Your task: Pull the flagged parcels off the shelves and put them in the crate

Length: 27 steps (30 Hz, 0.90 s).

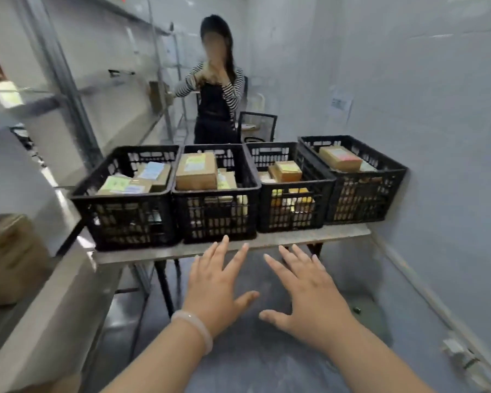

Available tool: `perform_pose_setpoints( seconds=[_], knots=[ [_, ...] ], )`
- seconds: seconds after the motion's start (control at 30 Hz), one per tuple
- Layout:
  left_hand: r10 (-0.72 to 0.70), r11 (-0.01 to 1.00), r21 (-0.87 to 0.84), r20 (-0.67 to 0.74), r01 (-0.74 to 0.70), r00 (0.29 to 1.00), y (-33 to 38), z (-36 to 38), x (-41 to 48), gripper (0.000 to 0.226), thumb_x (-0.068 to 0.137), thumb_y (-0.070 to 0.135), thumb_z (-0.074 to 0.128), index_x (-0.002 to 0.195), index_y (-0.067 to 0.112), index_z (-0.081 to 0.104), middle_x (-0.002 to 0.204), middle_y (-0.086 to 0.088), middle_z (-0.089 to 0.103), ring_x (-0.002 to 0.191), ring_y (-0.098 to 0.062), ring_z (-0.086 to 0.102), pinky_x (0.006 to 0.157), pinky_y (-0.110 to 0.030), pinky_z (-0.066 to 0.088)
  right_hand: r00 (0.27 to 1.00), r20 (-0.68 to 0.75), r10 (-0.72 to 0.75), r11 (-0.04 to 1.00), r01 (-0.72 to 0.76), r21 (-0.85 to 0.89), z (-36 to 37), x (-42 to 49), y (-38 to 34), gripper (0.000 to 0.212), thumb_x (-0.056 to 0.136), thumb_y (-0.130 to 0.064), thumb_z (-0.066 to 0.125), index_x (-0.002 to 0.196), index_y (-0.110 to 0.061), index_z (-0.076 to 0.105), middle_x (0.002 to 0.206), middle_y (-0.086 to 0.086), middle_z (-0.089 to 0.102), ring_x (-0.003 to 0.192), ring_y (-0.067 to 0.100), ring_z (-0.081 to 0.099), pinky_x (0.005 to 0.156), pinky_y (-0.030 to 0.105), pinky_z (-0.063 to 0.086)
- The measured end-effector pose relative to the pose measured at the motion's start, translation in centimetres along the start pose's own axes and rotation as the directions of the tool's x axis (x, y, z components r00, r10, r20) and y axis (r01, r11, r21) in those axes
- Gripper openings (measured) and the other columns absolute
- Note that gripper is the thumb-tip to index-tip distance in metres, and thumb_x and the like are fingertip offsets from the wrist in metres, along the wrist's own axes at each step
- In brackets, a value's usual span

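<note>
Left hand (213, 285): held out flat, just short of the bench (267, 241); fingers (221, 252) spread, holding nothing.
Right hand (309, 293): beside the left hand, its fingers also spread and empty.
Crates (216, 219): four black ones in a row on the bench, side by side.
Parcels (196, 171): brown labelled boxes lie in every crate, some reaching the rim.
Shelves (54, 279): metal, at left; a blurred brown box (9, 259) sits there, and I cannot tell whether it is flagged.
Progress: apparently well along, since many parcels are crated. No parcel is in hand, and the next pull is not yet begun.
Behind the bench: another person (214, 109) stands.
</note>
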<state>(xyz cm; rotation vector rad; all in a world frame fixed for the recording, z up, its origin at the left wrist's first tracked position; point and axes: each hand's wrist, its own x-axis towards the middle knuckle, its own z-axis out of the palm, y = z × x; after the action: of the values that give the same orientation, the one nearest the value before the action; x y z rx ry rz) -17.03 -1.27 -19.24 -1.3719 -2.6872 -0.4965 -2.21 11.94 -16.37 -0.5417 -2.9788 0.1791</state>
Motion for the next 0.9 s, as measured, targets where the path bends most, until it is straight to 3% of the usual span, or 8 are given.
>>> perform_pose_setpoints(
  seconds=[0.17,0.3,0.47,0.6,0.67,0.73,0.8,0.9],
  knots=[
    [-0.251,0.967,0.048,0.037,0.249,0.967,-9.9,0.0,-6.0,0.088,0.088,0.069,0.046,0.149,0.048,-0.013,0.163,0.001,-0.015,0.150,-0.019,-0.012,0.122,-0.045,-0.003,0.956,0.129,-0.262,0.965,0.263,0.013,5.0,6.0,-9.2,0.098,0.071,-0.082,0.034,0.150,-0.044,-0.010,0.161,-0.010,-0.016,0.146,0.012,-0.023,0.119,0.040,-0.013],
    [-0.427,0.904,0.034,0.039,0.426,0.903,-15.3,0.1,-9.8,0.086,0.087,0.070,0.046,0.150,0.048,-0.009,0.164,0.003,-0.015,0.150,-0.018,-0.011,0.122,-0.045,-0.004,0.858,0.195,-0.476,0.879,0.472,0.068,7.8,9.8,-15.2,0.097,0.074,-0.079,0.041,0.150,-0.044,-0.008,0.161,-0.008,-0.013,0.146,0.012,-0.022,0.117,0.037,-0.016],
    [-0.607,0.795,0.024,0.049,0.606,0.793,-19.8,1.4,-13.5,0.085,0.087,0.070,0.044,0.151,0.048,-0.008,0.163,0.005,-0.016,0.150,-0.017,-0.012,0.121,-0.043,-0.003,0.723,0.224,-0.653,0.757,0.634,0.160,11.5,14.2,-20.5,0.095,0.076,-0.077,0.046,0.150,-0.045,-0.004,0.162,-0.011,-0.009,0.147,0.011,-0.018,0.115,0.033,-0.015],
    [-0.804,0.594,-0.005,0.028,0.804,0.594,-23.5,3.4,-16.1,0.087,0.076,0.082,0.026,0.151,0.048,-0.005,0.164,0.005,-0.010,0.151,-0.018,-0.005,0.120,-0.043,0.002,0.572,0.278,-0.771,0.633,0.734,0.245,15.7,17.6,-23.7,0.096,0.073,-0.075,0.048,0.151,-0.043,0.001,0.161,-0.011,-0.004,0.144,0.006,-0.018,0.115,0.032,-0.014],
    [-0.887,0.460,-0.048,0.020,0.887,0.461,-24.7,4.4,-16.6,0.086,0.080,0.080,0.033,0.152,0.047,0.000,0.165,0.003,-0.006,0.152,-0.019,-0.002,0.120,-0.043,0.004,0.470,0.298,-0.831,0.549,0.781,0.297,17.7,19.3,-24.8,0.093,0.075,-0.072,0.048,0.151,-0.044,0.002,0.159,-0.016,-0.004,0.143,0.003,-0.017,0.117,0.032,-0.011],
    [-0.939,0.343,-0.086,-0.001,0.935,0.344,-25.4,6.0,-16.6,0.082,0.085,0.073,0.043,0.152,0.047,0.004,0.165,0.002,0.000,0.152,-0.021,0.003,0.120,-0.043,0.006,0.380,0.274,-0.884,0.459,0.818,0.347,19.5,21.4,-25.4,0.084,0.079,-0.068,0.050,0.150,-0.044,0.013,0.158,-0.018,0.008,0.145,0.002,-0.005,0.121,0.035,0.003],
    [-0.971,0.239,-0.113,-0.037,0.964,0.236,-25.9,7.6,-16.5,0.082,0.082,0.076,0.037,0.152,0.047,0.008,0.165,0.001,0.007,0.151,-0.023,0.010,0.120,-0.044,0.010,0.319,0.234,-0.919,0.390,0.823,0.413,21.6,23.7,-25.5,0.073,0.080,-0.063,0.054,0.146,-0.041,0.031,0.152,-0.016,0.033,0.144,0.002,0.016,0.118,0.038,0.023],
    [-0.996,0.084,-0.136,-0.025,0.987,0.082,-27.1,10.5,-16.6,0.086,0.076,0.081,0.024,0.152,0.046,0.004,0.165,0.003,0.001,0.152,-0.021,0.005,0.120,-0.042,0.007,0.254,0.235,-0.938,0.337,0.827,0.450,26.1,26.6,-25.4,0.066,0.083,-0.059,0.055,0.143,-0.037,0.038,0.148,-0.016,0.040,0.142,0.001,0.023,0.116,0.033,0.025]
  ],
)
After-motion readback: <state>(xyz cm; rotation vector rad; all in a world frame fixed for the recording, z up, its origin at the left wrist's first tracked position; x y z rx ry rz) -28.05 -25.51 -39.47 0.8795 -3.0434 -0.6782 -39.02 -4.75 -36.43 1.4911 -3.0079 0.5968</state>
